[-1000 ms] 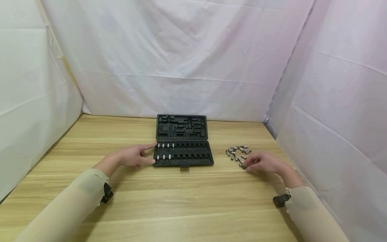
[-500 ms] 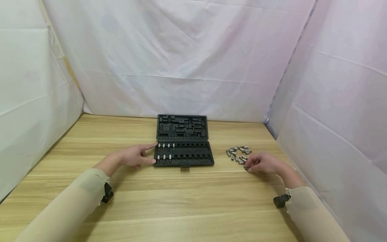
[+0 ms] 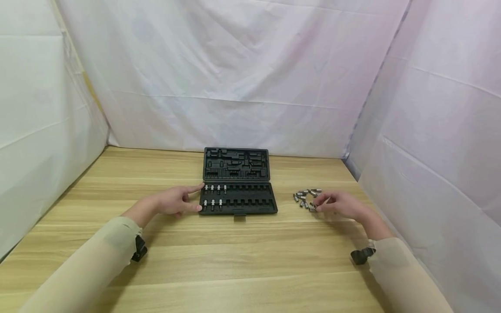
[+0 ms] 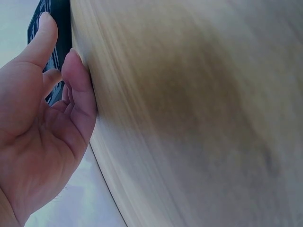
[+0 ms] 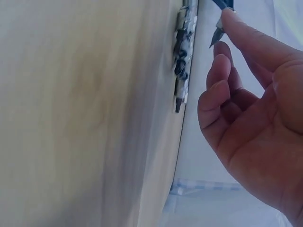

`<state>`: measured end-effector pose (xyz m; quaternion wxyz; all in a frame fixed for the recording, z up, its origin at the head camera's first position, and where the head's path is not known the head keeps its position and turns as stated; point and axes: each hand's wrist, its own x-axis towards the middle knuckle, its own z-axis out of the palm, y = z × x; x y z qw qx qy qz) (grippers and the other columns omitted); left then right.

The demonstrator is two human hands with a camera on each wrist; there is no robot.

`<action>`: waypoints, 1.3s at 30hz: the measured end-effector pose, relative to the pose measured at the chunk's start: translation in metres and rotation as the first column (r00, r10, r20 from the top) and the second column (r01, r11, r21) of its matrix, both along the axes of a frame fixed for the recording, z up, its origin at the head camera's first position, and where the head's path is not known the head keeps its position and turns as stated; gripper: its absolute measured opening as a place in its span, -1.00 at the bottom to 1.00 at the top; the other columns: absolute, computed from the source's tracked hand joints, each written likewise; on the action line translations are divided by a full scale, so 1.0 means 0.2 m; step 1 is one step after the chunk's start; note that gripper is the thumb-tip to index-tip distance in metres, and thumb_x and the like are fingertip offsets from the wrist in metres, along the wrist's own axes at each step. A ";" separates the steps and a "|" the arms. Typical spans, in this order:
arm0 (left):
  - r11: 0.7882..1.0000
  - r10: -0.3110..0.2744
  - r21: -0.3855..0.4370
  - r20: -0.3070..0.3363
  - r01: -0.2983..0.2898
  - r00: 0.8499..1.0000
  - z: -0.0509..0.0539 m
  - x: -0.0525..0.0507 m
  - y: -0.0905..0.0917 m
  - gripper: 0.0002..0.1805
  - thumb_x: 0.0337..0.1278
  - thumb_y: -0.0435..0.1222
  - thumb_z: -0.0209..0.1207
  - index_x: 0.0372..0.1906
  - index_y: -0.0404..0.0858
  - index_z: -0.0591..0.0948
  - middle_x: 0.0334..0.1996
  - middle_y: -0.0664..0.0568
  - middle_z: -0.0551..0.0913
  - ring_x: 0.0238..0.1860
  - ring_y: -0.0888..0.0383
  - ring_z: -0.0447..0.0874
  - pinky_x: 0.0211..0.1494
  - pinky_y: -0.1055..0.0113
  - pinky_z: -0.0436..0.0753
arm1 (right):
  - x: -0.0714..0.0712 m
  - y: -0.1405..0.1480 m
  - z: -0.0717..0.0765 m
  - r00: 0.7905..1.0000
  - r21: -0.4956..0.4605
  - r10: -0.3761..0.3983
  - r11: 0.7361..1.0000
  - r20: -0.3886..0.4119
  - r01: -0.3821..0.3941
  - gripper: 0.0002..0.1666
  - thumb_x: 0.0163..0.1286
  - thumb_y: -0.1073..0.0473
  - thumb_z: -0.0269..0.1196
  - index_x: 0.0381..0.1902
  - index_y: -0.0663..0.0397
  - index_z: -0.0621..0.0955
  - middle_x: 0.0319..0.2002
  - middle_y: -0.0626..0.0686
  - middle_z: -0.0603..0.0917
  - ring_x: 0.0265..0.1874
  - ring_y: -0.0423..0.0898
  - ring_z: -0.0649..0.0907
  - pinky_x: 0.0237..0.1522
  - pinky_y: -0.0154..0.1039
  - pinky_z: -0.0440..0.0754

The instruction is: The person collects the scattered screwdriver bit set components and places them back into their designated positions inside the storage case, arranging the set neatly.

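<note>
An open black case (image 3: 238,207) holds several silver bit sockets at the left of its two rows. My left hand (image 3: 176,202) touches the case's left edge, thumb and index finger spread apart; the other fingers are bent beneath. In the left wrist view my left hand (image 4: 45,123) lies beside the dark case (image 4: 64,35). My right hand (image 3: 339,205) is over the near right side of a loose pile of bit sockets (image 3: 302,193). The right wrist view shows my right hand (image 5: 258,101) pinching a bit socket (image 5: 218,33), its dark tip pointing down-left, with the pile (image 5: 182,56) beside it.
The case's raised lid (image 3: 236,164) has moulded recesses and stands at the back. Light wood tabletop (image 3: 235,261) lies in front. White cloth walls (image 3: 227,78) enclose the back and both sides.
My right hand has moved up and slightly left from the near edge of the pile, and now covers part of its right side. My left hand and the case have stayed in place.
</note>
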<state>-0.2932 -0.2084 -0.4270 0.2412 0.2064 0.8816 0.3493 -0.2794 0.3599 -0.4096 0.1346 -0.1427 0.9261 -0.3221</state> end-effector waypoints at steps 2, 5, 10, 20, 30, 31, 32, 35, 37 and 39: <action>1.000 -0.001 -0.004 -0.001 0.001 1.000 0.00 0.00 0.00 0.05 0.52 0.02 0.36 0.83 -0.06 0.00 -0.36 -0.03 0.52 -0.45 0.11 0.54 -0.27 0.19 0.71 | -0.01 -0.02 0.01 1.000 -0.016 -0.021 1.000 0.010 0.021 -0.68 0.52 0.01 0.46 0.13 0.00 0.79 0.01 0.06 0.80 -0.14 -0.08 0.68 -0.14 -0.17 0.69; 1.000 -0.004 -0.012 -0.005 0.004 1.000 0.00 0.00 0.00 0.05 0.53 0.03 0.35 0.83 -0.05 0.00 -0.36 -0.02 0.52 -0.46 0.12 0.54 -0.27 0.21 0.70 | -0.01 -0.06 0.02 1.000 -0.038 -0.028 0.999 0.014 0.028 -0.64 0.52 -0.04 0.46 0.16 -0.03 0.78 0.03 0.05 0.79 -0.10 -0.04 0.69 -0.11 -0.11 0.71; 1.000 0.001 -0.022 -0.012 -0.001 1.000 0.00 0.00 0.00 0.04 0.52 0.03 0.36 0.83 -0.05 0.01 -0.36 -0.05 0.54 -0.47 0.10 0.55 -0.26 0.19 0.68 | -0.03 -0.14 0.02 0.999 -0.101 -0.029 0.994 0.041 0.033 -0.60 0.55 -0.08 0.44 0.18 0.00 0.75 0.07 0.08 0.78 -0.04 0.01 0.69 -0.02 -0.03 0.70; 1.000 0.006 -0.027 -0.020 -0.006 1.000 0.00 -0.01 0.00 0.04 0.51 0.03 0.37 0.83 -0.04 0.02 -0.35 -0.06 0.54 -0.46 0.11 0.56 -0.27 0.20 0.68 | -0.09 -0.35 0.01 0.995 -0.285 -0.003 0.958 0.097 0.031 -0.44 0.66 -0.06 0.33 0.43 0.10 0.57 0.23 0.24 0.76 0.10 0.25 0.69 -0.09 -0.02 0.67; 1.000 0.004 -0.027 -0.032 -0.005 0.999 0.00 0.00 0.00 0.04 0.50 0.05 0.37 0.83 -0.04 0.04 -0.33 -0.07 0.55 -0.47 0.11 0.56 -0.27 0.19 0.66 | -0.13 -0.52 -0.02 0.996 -0.340 0.053 0.940 0.068 -0.026 -0.44 0.71 -0.03 0.26 0.51 0.09 0.55 0.24 0.22 0.77 0.02 0.19 0.73 -0.10 0.03 0.71; 1.000 0.007 -0.029 -0.030 -0.008 1.000 0.00 0.00 0.00 0.04 0.50 0.05 0.37 0.83 -0.03 0.04 -0.32 -0.08 0.56 -0.47 0.11 0.56 -0.27 0.19 0.66 | -0.14 -0.54 -0.02 0.996 -0.347 0.050 0.938 0.079 -0.019 -0.45 0.71 -0.02 0.27 0.50 0.09 0.56 0.24 0.22 0.77 0.02 0.19 0.75 -0.08 0.02 0.72; 1.000 0.008 -0.030 -0.030 -0.009 1.000 0.00 0.00 0.00 0.04 0.50 0.05 0.37 0.83 -0.03 0.04 -0.31 -0.08 0.57 -0.47 0.10 0.56 -0.26 0.19 0.66 | -0.14 -0.55 -0.02 0.995 -0.357 0.048 0.934 0.090 -0.013 -0.45 0.71 -0.02 0.28 0.50 0.08 0.57 0.24 0.23 0.76 0.02 0.18 0.76 -0.06 0.02 0.74; 0.999 0.009 -0.035 -0.034 -0.010 0.999 0.00 0.00 0.00 0.04 0.50 0.06 0.37 0.83 -0.03 0.05 -0.30 -0.10 0.58 -0.48 0.10 0.56 -0.26 0.18 0.65 | -0.15 -0.59 -0.02 0.991 -0.395 0.052 0.919 0.121 0.000 -0.46 0.70 0.01 0.28 0.50 0.08 0.56 0.27 0.25 0.75 0.06 0.15 0.79 0.08 0.08 0.79; 0.999 0.008 -0.036 -0.035 -0.009 0.999 0.00 0.00 0.00 0.04 0.50 0.06 0.37 0.83 -0.03 0.05 -0.31 -0.10 0.57 -0.49 0.10 0.56 -0.27 0.18 0.65 | -0.15 -0.62 -0.02 0.988 -0.431 0.059 0.903 0.143 0.008 -0.46 0.70 0.08 0.28 0.52 0.10 0.54 0.30 0.25 0.73 0.09 0.07 0.81 0.20 0.11 0.79; 0.999 0.007 -0.036 -0.037 -0.008 0.999 0.00 0.00 0.00 0.04 0.50 0.05 0.37 0.83 -0.03 0.05 -0.32 -0.09 0.57 -0.49 0.10 0.56 -0.27 0.18 0.66 | -0.16 -0.65 -0.02 0.984 -0.460 0.071 0.888 0.162 0.012 -0.46 0.70 0.14 0.28 0.53 0.12 0.52 0.34 0.28 0.71 0.10 0.04 0.83 0.24 0.10 0.79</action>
